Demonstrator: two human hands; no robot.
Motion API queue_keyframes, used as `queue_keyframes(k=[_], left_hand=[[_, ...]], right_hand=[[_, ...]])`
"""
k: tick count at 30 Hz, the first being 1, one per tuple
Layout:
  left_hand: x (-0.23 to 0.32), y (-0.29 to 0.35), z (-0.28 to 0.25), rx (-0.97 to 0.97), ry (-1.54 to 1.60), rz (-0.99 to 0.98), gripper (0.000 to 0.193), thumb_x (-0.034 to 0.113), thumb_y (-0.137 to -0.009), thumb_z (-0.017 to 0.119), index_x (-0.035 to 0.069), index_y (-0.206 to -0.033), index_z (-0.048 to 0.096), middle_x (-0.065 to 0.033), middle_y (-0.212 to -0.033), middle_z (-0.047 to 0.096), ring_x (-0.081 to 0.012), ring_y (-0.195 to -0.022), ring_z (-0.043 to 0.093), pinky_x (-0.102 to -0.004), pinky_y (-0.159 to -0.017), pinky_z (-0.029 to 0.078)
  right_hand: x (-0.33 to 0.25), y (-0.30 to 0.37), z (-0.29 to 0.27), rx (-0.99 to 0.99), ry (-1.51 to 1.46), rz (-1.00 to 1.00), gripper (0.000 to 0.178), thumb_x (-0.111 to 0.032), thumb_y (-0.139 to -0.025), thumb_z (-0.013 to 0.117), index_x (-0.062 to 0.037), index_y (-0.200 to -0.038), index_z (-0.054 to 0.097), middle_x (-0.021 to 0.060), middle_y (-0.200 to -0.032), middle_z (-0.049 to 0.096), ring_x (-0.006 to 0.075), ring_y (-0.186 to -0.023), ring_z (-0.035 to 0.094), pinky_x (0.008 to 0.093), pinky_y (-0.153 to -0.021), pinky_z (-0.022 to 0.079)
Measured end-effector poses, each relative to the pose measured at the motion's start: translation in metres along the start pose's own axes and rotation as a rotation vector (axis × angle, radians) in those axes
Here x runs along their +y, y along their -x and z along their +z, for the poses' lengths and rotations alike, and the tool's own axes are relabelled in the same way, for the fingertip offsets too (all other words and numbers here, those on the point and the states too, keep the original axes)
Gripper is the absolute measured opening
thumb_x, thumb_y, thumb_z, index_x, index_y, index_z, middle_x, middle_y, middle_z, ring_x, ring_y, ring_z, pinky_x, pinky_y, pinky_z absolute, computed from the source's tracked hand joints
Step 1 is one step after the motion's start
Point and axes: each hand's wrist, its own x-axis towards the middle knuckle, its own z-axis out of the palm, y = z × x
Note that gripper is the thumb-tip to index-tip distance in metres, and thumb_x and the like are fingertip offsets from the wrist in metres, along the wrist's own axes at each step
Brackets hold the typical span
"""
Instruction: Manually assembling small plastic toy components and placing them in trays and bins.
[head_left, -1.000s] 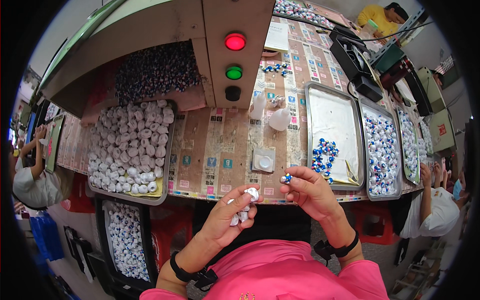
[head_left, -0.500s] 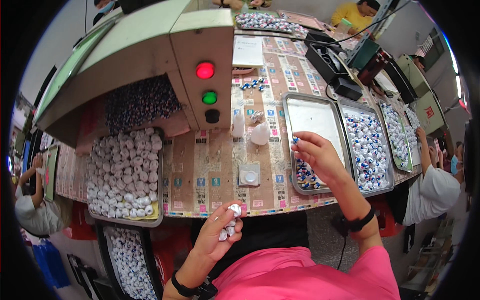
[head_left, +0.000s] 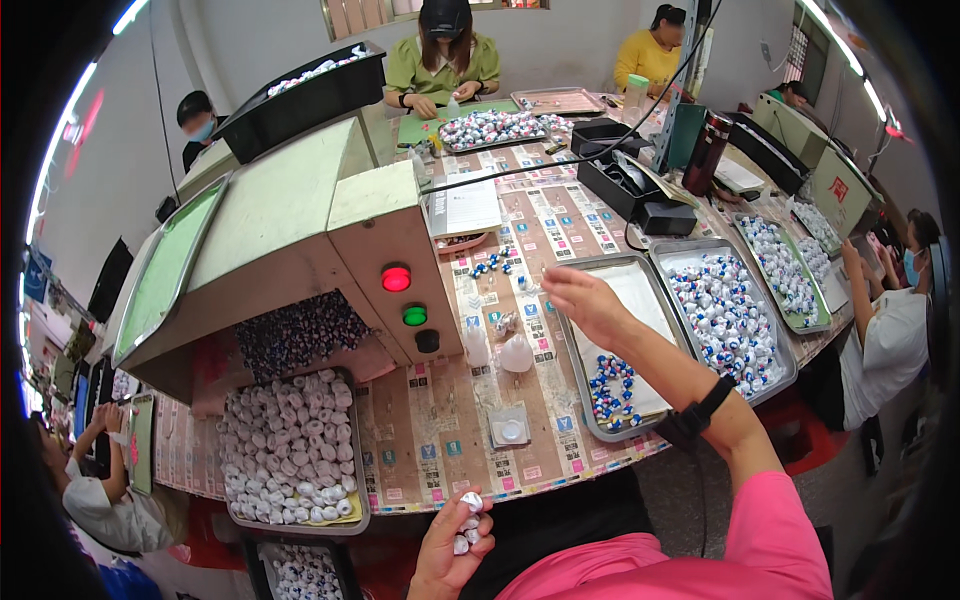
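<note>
My left hand [head_left: 452, 548], at the table's near edge, is closed around several small white rounded pieces [head_left: 471, 502]. My right hand [head_left: 590, 308] reaches over the upper left rim of a metal tray [head_left: 640, 285], its fingers stretched out, with nothing seen in them. Small blue-and-white pieces [head_left: 612, 390] lie in the near part of that tray. Beyond my right fingertips, a few more blue-and-white pieces [head_left: 490, 264] rest on the table. White plastic bottles [head_left: 515, 353] and a small square pad with a round clear dish [head_left: 511, 430] stand between my hands.
At left, a tray of white rounded pieces [head_left: 290, 440] sits by the opening of a beige machine [head_left: 375, 255] with red and green lights. A tray of blue-and-white pieces [head_left: 722, 315] lies at right. Black boxes [head_left: 625, 185] stand farther back. Other people work around the table.
The view has tilted up. My right hand has moved away from over the blue-and-white pieces, toward the far left, and its pinch on a small blue piece has opened. My left hand still holds white pieces.
</note>
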Motion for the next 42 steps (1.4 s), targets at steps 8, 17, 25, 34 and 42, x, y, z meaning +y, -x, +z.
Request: queue_keyframes(k=[8,17,25,34,42], left_hand=[[0.000,-0.008,0.004,-0.020,-0.003,-0.049,0.029,0.018,-0.091,0.058,0.006,-0.118,0.057,-0.0117,-0.099,0.063,-0.0180,-0.073,0.051,-0.0263,-0.052,0.041],[-0.005,-0.013,0.013,-0.017,-0.038,-0.070,0.030,0.018,-0.091,0.058,0.006,-0.118,0.057,-0.0113,-0.098,0.062,-0.0186,-0.073,0.051,-0.0265,-0.051,0.040],[-0.006,-0.013,0.011,-0.019,-0.027,-0.062,0.031,0.019,-0.091,0.058,0.007,-0.119,0.057,-0.0107,-0.100,0.060,-0.0182,-0.074,0.049,-0.0256,-0.051,0.039],[-0.007,-0.010,0.007,-0.017,-0.014,-0.073,0.031,0.017,-0.090,0.059,0.008,-0.119,0.057,-0.0112,-0.101,0.061,-0.0182,-0.074,0.049,-0.0263,-0.052,0.039],[-0.004,-0.008,0.005,-0.029,-0.005,-0.067,0.031,0.017,-0.090,0.059,0.008,-0.119,0.057,-0.0110,-0.100,0.061,-0.0180,-0.074,0.049,-0.0262,-0.053,0.040]], right_hand=[[-0.020,0.090,-0.028,0.009,0.752,0.060,0.029,-0.005,-0.084,0.061,0.0002,-0.113,0.061,0.0099,-0.112,0.061,0.0142,-0.101,0.058,0.0257,-0.080,0.049],[-0.020,0.117,-0.061,0.028,1.347,-0.381,0.022,-0.007,-0.076,0.064,-0.0047,-0.098,0.064,0.0125,-0.102,0.059,0.0305,-0.099,0.054,0.0384,-0.089,0.042],[-0.019,0.099,-0.054,-0.088,1.444,-0.328,0.027,-0.007,-0.077,0.062,-0.0031,-0.104,0.063,0.0138,-0.102,0.058,0.0322,-0.100,0.054,0.0388,-0.089,0.043],[-0.014,0.094,-0.045,-0.132,1.463,-0.175,0.021,-0.009,-0.075,0.064,-0.0022,-0.095,0.063,0.0156,-0.090,0.061,0.0326,-0.088,0.058,0.0404,-0.080,0.046],[-0.026,0.095,-0.035,-0.134,1.430,-0.039,0.018,-0.008,-0.070,0.069,-0.0024,-0.085,0.061,0.0153,-0.088,0.061,0.0313,-0.084,0.060,0.0390,-0.077,0.048]])
